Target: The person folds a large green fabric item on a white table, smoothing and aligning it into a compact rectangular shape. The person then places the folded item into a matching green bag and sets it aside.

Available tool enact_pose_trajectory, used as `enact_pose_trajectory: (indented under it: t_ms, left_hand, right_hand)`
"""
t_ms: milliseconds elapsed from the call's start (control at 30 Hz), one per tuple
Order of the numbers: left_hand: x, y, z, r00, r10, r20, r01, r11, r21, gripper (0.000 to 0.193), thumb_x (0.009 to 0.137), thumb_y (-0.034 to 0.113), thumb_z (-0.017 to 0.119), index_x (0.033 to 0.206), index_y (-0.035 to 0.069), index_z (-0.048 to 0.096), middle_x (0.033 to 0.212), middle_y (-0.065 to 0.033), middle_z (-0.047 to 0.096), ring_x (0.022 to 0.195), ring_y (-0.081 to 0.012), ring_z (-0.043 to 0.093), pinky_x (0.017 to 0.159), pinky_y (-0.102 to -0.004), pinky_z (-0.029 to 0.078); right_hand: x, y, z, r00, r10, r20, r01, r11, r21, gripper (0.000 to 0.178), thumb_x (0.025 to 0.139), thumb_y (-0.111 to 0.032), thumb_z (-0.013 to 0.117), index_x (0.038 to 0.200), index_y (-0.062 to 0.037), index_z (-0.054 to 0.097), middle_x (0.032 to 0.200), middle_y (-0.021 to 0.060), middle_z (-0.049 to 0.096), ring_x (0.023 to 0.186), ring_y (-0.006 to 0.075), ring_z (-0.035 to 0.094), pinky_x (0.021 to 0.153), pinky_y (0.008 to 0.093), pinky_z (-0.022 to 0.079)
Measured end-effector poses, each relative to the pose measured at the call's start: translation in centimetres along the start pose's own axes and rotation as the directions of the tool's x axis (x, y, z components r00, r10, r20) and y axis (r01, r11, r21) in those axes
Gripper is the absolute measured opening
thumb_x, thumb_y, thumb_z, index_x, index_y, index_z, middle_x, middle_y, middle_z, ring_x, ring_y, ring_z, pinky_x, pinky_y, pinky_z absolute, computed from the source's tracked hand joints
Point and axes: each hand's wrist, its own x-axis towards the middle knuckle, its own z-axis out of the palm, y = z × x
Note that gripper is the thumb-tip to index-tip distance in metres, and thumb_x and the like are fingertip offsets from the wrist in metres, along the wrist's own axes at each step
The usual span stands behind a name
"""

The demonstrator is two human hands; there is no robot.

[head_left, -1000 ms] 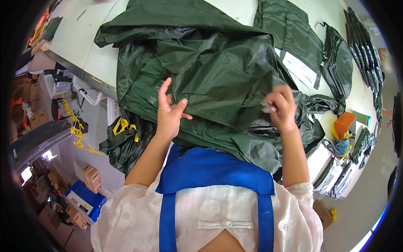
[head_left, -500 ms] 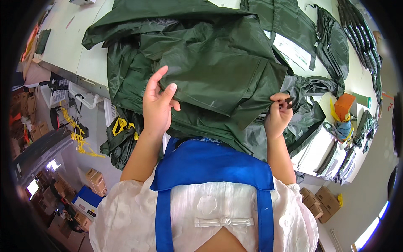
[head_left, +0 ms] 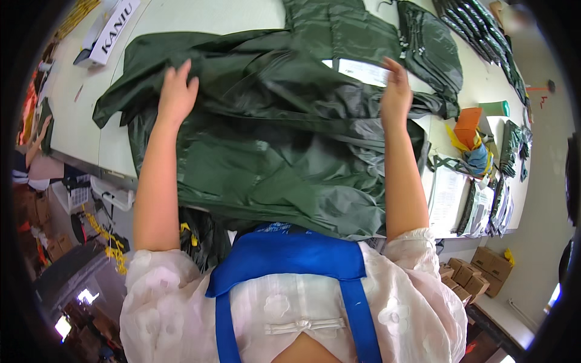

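Observation:
A dark green waterproof garment lies spread and creased across the table in front of me. Its upper part is folded back in loose ridges away from my body. On the far left folds rests my left hand, or it hovers just over them, fingers apart. My right hand is raised by the garment's far right side, fingers stretched forward and somewhat blurred, and no cloth shows in its grip. Beyond the garment lie more dark green pieces with a white printed sheet partly under the cloth.
Stacked dark green bundles and black packets line the far right. An orange item and a green roll stand near the right edge. A white sign box sits far left. Cardboard boxes are below right.
Both hands have moved forward, away from my body, and the right has let go of the garment's edge. The upper layer is now folded farther away, exposing the layer beneath.

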Motion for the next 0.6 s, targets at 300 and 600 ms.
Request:
enact_pose_trajectory:
  t_ms: [300,600]
  left_hand:
    - [-4.4,4.7,1.7,0.965,-0.129,0.229,0.138,0.99,-0.023,0.056,0.086,0.02,0.061,0.139,0.02,0.041,0.114,-0.0156,0.051,0.095,-0.0366,0.06,0.083,-0.0437,0.049]
    - [-5.1,18.7,-2.6,0.935,0.139,0.326,0.321,0.052,-0.945,0.1,0.078,0.012,0.075,0.152,0.019,0.008,0.137,-0.0159,0.039,0.111,-0.0241,0.052,0.089,-0.0362,0.049]
  right_hand:
    - [6.4,22.3,-12.1,0.34,0.931,-0.129,-0.494,0.293,0.819,0.026,0.093,-0.005,0.048,0.118,-0.0091,0.055,0.103,0.0096,0.062,0.094,0.0273,0.061,0.086,0.0428,0.052]
    - [-5.1,-3.5,-3.9,0.87,0.027,0.493,-0.036,0.999,0.009,0.039,0.087,0.002,0.052,0.124,-0.006,0.058,0.12,0.0145,0.057,0.094,0.0182,0.056,0.093,0.0284,0.041]
